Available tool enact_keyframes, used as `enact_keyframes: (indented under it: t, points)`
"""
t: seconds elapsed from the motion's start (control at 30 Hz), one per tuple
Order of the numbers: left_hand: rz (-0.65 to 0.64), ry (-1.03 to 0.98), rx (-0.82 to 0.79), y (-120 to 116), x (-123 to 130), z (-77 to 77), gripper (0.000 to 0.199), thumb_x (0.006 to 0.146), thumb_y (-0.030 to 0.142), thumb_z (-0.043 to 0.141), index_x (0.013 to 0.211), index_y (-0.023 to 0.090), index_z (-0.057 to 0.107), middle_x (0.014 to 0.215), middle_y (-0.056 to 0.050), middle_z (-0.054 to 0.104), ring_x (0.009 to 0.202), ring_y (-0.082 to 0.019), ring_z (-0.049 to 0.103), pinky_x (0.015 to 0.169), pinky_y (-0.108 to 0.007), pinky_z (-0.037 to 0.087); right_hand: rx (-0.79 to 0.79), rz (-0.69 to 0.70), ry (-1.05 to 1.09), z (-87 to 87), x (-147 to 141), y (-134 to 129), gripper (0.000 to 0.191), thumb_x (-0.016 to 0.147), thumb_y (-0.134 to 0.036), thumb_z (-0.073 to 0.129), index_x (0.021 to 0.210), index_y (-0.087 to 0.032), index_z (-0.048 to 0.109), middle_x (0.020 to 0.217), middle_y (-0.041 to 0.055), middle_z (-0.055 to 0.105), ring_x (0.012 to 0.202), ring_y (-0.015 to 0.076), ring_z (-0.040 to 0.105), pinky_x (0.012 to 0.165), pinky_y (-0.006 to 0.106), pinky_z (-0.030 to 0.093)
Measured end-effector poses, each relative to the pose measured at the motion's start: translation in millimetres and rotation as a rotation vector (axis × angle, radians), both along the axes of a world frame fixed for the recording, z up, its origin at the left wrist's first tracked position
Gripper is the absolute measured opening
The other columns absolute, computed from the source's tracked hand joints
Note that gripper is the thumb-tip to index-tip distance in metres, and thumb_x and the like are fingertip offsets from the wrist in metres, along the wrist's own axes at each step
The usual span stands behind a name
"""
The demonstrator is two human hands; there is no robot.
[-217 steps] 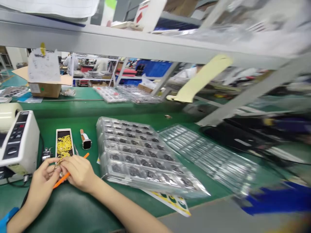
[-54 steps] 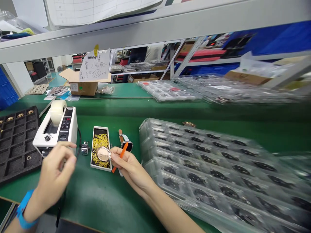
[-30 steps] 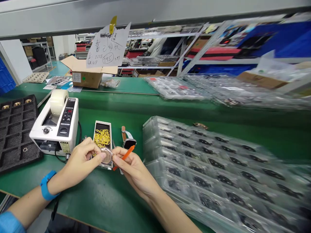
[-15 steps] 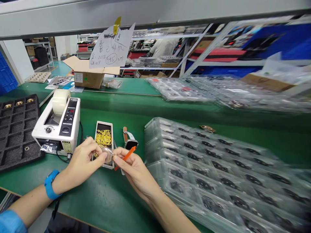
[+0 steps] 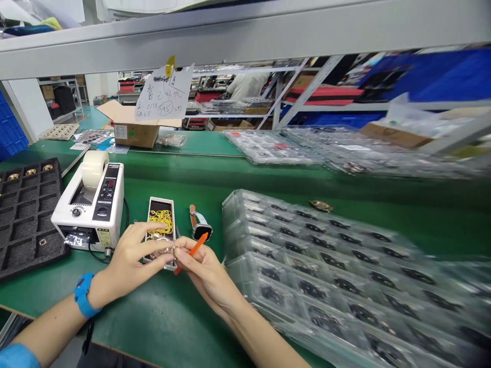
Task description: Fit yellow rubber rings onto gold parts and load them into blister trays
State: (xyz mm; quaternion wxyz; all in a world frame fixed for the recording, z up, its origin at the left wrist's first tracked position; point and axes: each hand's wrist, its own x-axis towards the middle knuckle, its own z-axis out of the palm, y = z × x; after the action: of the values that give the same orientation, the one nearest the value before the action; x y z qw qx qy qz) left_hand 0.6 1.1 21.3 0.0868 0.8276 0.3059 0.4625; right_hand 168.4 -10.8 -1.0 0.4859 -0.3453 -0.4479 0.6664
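Between the thumb and fingers of my left hand [image 5: 130,255] is a small shiny, rounded watch case [image 5: 164,246], partly covered by the fingers. My right hand [image 5: 203,266] pinches at the case's right edge, its fingers closed. An orange pointed stick [image 5: 198,246] is also held in that hand, slanting up to the right. Both hands are over the near end of a white box [image 5: 173,209] with yellow rings [image 5: 161,219] in it. Just beyond my right hand lies a wristwatch [image 5: 201,232] with a square dark face.
A tape dispenser [image 5: 109,209] stands left of the box, beside a black foam tray [image 5: 30,240] holding a few gold pieces. Stacked clear trays [image 5: 318,250] of dark parts fill the right. A gold-coloured piece [image 5: 321,205] lies behind them. A cardboard box [image 5: 141,135] stands farther back.
My left index finger has stretched out along the watch case, and the case has tilted flatter. The orange stick stays in my right hand. The view has shifted slightly.
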Motion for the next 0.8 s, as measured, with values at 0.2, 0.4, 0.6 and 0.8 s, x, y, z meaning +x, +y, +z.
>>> enact_keyframes:
  t: [0.2, 0.4, 0.6, 0.8]
  points:
    - [-0.096, 0.06, 0.071, 7.6, -6.4, -9.6, 0.023, 0.081, 0.025, 0.064, 0.103, 0.024, 0.065, 0.125, -0.012, 0.058, 0.119, -0.027, 0.052, 0.101, -0.049, 0.04, -0.056, 0.083, 0.168, -7.3, -8.4, -2.3, 0.04, 0.063, -0.047, 0.079, 0.074, -0.015, 0.059, 0.062, -0.0035, 0.055, 0.055, 0.0068, 0.044, 0.057, 0.021, 0.033]
    - [-0.127, 0.127, 0.225, 11.4, -8.0, -11.7, 0.022, 0.077, 0.024, 0.062, 0.099, 0.022, 0.059, 0.118, -0.012, 0.063, 0.116, -0.027, 0.055, 0.104, -0.055, 0.036, -0.053, 0.177, 0.232, -10.3, -11.0, 3.1, 0.041, 0.056, -0.043, 0.084, 0.071, -0.014, 0.058, 0.06, -0.0049, 0.054, 0.054, 0.0061, 0.045, 0.055, 0.021, 0.03]
    - [-0.142, 0.178, 0.412, 22.3, -15.7, -21.2, 0.029, 0.073, 0.016, 0.063, 0.101, 0.021, 0.057, 0.108, -0.011, 0.068, 0.104, -0.026, 0.064, 0.101, -0.05, 0.041, -0.078, 0.219, 0.242, -11.6, -19.7, 12.8, 0.047, 0.04, -0.04, 0.089, 0.067, -0.012, 0.062, 0.068, -0.0016, 0.06, 0.064, 0.0089, 0.055, 0.065, 0.024, 0.038]
    - [-0.198, 0.209, 0.493, 50.2, -24.1, -29.0, 0.029, 0.07, 0.023, 0.066, 0.098, 0.024, 0.06, 0.102, -0.006, 0.072, 0.093, -0.025, 0.069, 0.093, -0.044, 0.049, -0.107, 0.242, 0.291, -26.6, -26.4, 33.6, 0.05, 0.032, -0.034, 0.091, 0.068, -0.011, 0.065, 0.067, -0.0022, 0.06, 0.062, 0.0085, 0.056, 0.068, 0.025, 0.04]
